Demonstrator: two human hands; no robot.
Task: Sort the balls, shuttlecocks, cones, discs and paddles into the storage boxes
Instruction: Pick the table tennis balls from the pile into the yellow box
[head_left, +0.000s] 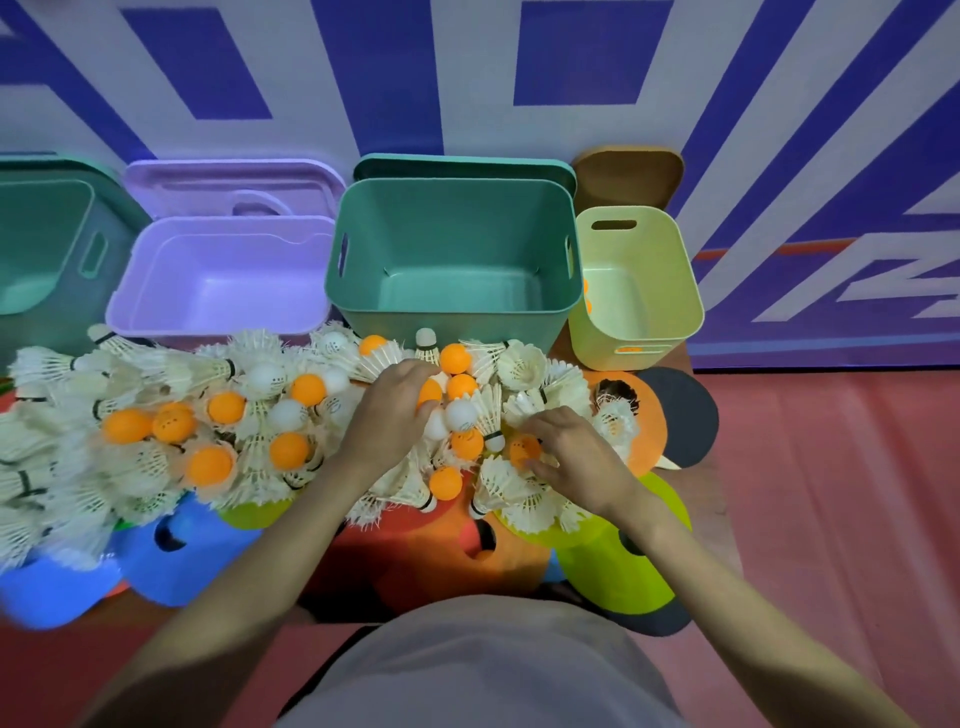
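1. Landmark taken: the large green box (452, 260), open and seemingly bare inside, standing at the back of the counter (719, 499).
2. Left of the green box a lilac box (218, 275) is seen, likewise bare; to its right a small yellow-green box (636, 286), where orange shapes, probably balls already sorted, show at the wall and through the handle slot.
3. In front of the green box the mixed heap is spread: white shuttlecocks (156, 374) with orange balls (226, 407) and white balls (266, 378) lodged among them, over blue, orange and green cones or discs.
4. Left hand (389, 410): just in front of the green box, fingers curled down around an orange ball (430, 391); a grasp is judged under way, not confirmed.
5. Right hand (571, 447): in front of the green box towards its right corner, fingertips closed round a second orange ball (524, 449); lift not yet seen.
6. Advice for this step: balls are best pinched from above, clear of the feathers, so that no shuttlecock is dragged along.
7. Both balls should go to the yellow-green box, judged the ball bin.
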